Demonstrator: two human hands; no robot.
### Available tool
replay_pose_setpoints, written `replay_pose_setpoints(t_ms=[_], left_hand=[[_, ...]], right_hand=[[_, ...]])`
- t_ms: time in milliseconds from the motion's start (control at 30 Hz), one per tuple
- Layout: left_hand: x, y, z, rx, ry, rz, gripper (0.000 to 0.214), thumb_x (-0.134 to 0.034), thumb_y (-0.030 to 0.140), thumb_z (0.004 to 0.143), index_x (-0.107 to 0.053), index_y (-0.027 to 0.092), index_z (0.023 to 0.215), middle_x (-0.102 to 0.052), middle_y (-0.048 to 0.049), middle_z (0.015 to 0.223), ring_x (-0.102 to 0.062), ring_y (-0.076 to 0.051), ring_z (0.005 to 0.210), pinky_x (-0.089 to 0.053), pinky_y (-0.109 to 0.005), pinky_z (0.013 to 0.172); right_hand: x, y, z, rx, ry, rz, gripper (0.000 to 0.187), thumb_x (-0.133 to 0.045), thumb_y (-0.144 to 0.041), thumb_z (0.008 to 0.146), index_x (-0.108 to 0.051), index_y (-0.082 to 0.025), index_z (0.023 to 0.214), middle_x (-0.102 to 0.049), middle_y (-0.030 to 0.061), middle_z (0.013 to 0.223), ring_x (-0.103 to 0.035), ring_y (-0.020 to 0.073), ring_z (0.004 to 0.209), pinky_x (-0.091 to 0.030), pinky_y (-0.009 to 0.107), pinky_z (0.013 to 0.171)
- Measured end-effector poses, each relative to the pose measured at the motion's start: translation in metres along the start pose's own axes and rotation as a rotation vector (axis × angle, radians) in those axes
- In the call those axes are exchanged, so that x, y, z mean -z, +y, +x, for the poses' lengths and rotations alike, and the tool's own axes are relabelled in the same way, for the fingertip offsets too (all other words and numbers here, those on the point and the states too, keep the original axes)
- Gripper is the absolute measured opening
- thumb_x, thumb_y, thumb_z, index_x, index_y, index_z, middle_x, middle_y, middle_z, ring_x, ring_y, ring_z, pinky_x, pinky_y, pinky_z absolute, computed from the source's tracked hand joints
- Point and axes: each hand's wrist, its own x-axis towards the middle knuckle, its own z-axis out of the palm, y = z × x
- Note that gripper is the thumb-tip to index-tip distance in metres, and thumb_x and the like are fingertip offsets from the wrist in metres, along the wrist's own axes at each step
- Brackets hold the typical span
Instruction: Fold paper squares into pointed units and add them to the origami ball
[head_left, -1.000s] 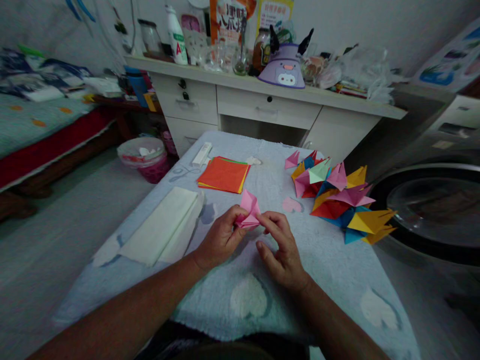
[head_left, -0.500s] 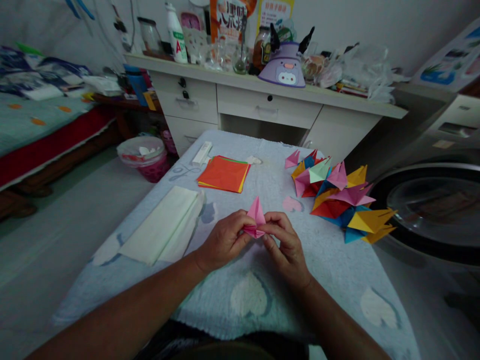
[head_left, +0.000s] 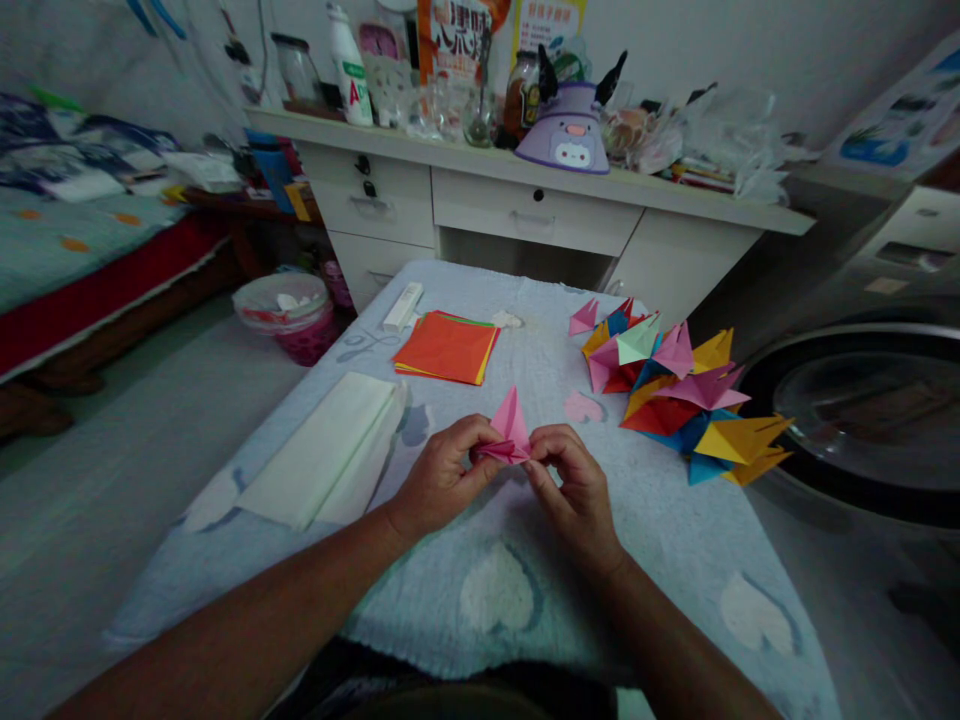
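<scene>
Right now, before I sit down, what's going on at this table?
A left hand and a right hand hold a small folded piece of pink paper between them, fingers pinching it at either side. They are over a cloth-covered table. Beyond them lies a stack of paper squares, orange-red on top. Many-coloured folded paper pieces cluster to the right.

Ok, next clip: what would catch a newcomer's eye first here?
Probably the cluster of brightly coloured folded papers on the right of the cloth-covered table. Next, the pink folded paper held between the left hand and right hand near the centre. Behind, a purple hat with dark horns stands on the white cabinet.
</scene>
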Motion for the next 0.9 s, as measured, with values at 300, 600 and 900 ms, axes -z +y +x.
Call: replay_pose_setpoints(t_ms=[300, 600, 900], left_hand=[[-0.005, 0.001, -0.002, 0.25, 0.062, -0.279, 0.048, -0.066, 0.021, 0.084, -0.041, 0.024, 0.125, -0.06, 0.0022, 0.087, -0.06, -0.011, 0.076, -0.045, -0.023, 0.073], [-0.005, 0.004, 0.003, 0.358, -0.141, -0.19, 0.028, -0.069, 0.034, 0.079, -0.06, 0.017, 0.1, -0.06, 0.0016, 0.08, -0.055, -0.012, 0.071, -0.042, -0.023, 0.066], [-0.01, -0.008, -0.001, 0.421, -0.349, -0.151, 0.031, -0.065, 0.038, 0.079, -0.051, 0.016, 0.063, -0.04, 0.005, 0.06, -0.037, -0.008, 0.056, -0.027, -0.02, 0.05]], right_hand=[[-0.005, 0.001, -0.002, -0.205, -0.014, 0.187, 0.024, -0.064, -0.025, 0.086, -0.051, -0.025, 0.107, -0.058, -0.0011, 0.085, -0.054, 0.0135, 0.073, -0.045, 0.027, 0.068], [-0.001, 0.006, 0.002, -0.286, -0.05, 0.247, 0.016, -0.064, -0.033, 0.087, -0.058, -0.02, 0.08, -0.053, -0.0016, 0.074, -0.049, 0.0128, 0.07, -0.041, 0.026, 0.065], [0.001, 0.002, 0.002, -0.348, -0.068, 0.31, 0.021, -0.065, -0.038, 0.086, -0.058, -0.02, 0.079, -0.051, -0.0028, 0.07, -0.047, 0.0118, 0.065, -0.04, 0.025, 0.062]])
